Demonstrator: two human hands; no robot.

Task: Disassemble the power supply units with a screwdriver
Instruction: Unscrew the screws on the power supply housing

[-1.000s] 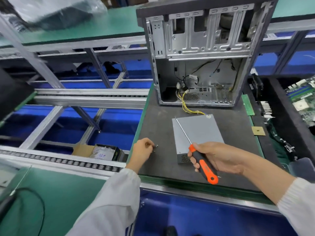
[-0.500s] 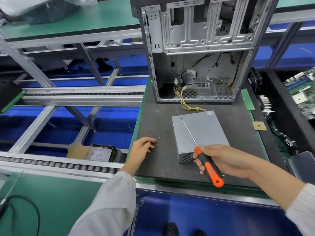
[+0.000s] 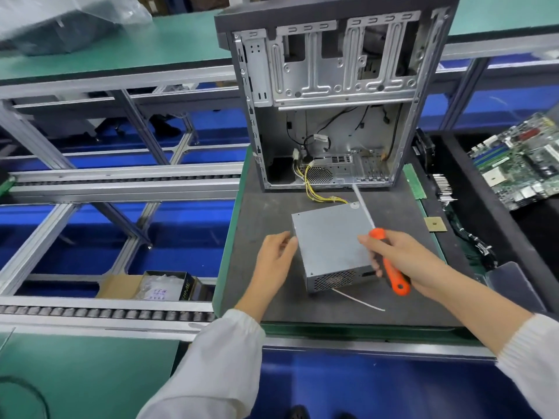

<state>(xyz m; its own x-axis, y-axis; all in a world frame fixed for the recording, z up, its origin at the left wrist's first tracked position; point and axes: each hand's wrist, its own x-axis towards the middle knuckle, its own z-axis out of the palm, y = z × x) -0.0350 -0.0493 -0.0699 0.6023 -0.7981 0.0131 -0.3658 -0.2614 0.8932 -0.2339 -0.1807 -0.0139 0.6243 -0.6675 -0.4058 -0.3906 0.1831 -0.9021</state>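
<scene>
Since a moment ago the left hand point(image 3: 273, 261) has left the small screws at the mat's near-left and come across to the left side of the power supply unit point(image 3: 331, 243), and the right hand point(image 3: 405, 261) has swung the screwdriver point(image 3: 388, 261) round so its shaft now points away over the unit's far-right corner instead of lying across its top. The left hand is loosely open, fingers relaxed and held together, its fingertips right at the unit's left edge; whether they actually touch the metal is hard to tell. The right hand is wrapped round the orange-and-black handle, fingers curled tight, resting over the unit's near-right corner. The grey box sits flat between the two hands on the dark mat point(image 3: 263, 213), vented end toward the person, yellow wires point(image 3: 314, 192) trailing from its far side. A thin white tie point(image 3: 360, 300) lies on the mat just in front of it. Beyond both hands stands an open computer case point(image 3: 329, 95), stripped inside. Off past the right hand lie a green memory stick point(image 3: 414, 186), a small square chip point(image 3: 435, 224) and a tray with a circuit board point(image 3: 520, 170). Out past the left hand run roller conveyor rails point(image 3: 106, 313) over a blue floor, with a cardboard box point(image 3: 145, 285) below.
</scene>
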